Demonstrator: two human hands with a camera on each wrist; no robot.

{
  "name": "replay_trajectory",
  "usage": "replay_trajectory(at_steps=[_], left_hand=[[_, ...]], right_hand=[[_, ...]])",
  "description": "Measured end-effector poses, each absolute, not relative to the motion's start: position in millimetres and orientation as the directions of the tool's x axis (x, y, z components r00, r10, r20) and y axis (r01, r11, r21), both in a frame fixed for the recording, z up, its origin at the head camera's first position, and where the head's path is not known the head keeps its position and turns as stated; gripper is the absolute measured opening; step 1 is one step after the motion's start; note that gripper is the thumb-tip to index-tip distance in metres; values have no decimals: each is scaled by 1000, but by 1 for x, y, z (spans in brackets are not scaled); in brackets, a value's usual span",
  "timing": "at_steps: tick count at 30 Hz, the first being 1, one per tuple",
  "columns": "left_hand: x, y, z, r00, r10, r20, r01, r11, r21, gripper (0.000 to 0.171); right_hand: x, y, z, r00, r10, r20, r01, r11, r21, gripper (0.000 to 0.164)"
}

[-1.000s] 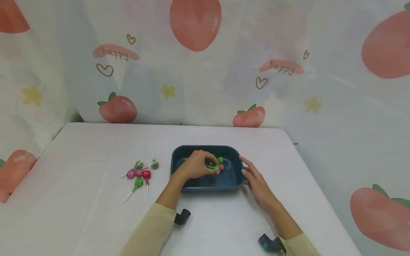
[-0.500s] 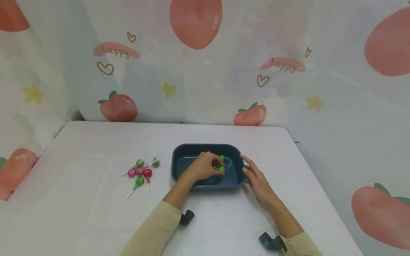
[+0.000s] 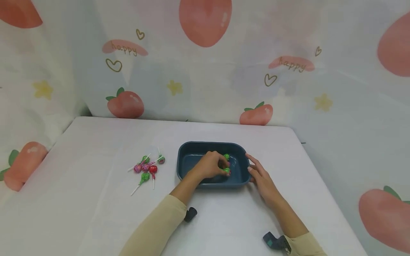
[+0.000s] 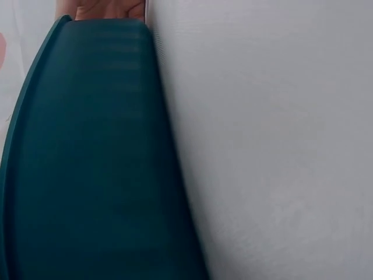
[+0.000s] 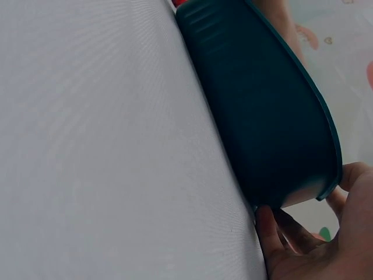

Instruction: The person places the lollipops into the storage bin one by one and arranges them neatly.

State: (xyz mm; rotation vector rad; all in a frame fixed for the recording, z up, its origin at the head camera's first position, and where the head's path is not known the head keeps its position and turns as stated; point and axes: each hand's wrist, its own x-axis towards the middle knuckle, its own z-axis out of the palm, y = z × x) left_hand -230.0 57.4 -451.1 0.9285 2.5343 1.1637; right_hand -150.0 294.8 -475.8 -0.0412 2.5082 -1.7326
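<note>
My left hand reaches inside the dark blue tray and pinches a green-wrapped lollipop low over the tray floor. Just beyond its fingers lies another green lollipop, with a bit of pink wrapper beside it. At the tray's right end, my right hand rests its extended fingers against the rim and outer wall. The right wrist view shows those fingers at the tray's lower corner. In the left wrist view the tray's outer wall hides the left hand's grasp; part of the right hand shows beyond.
Left of the tray, several lollipops lie in a loose cluster on the white tablecloth, among them a red one and a green one. A fruit-print curtain hangs behind the table. Dark wrist cameras stick out from both sleeves.
My left hand has moved a little to the right inside the tray, still pinching the green lollipop. The right hand stays at the tray's end. The head view has shifted slightly.
</note>
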Motion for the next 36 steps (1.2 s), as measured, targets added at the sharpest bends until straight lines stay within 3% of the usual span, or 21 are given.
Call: replay_trajectory(at_steps=[25, 36], left_hand=[[-226, 63, -449, -849, 527, 45, 420, 620, 663, 22], [-225, 56, -447, -852, 519, 60, 386, 548, 742, 25]], right_hand=[[-151, 294, -476, -995, -68, -72, 46, 332, -942, 51], [-150, 294, -475, -995, -78, -66, 37, 329, -944, 50]])
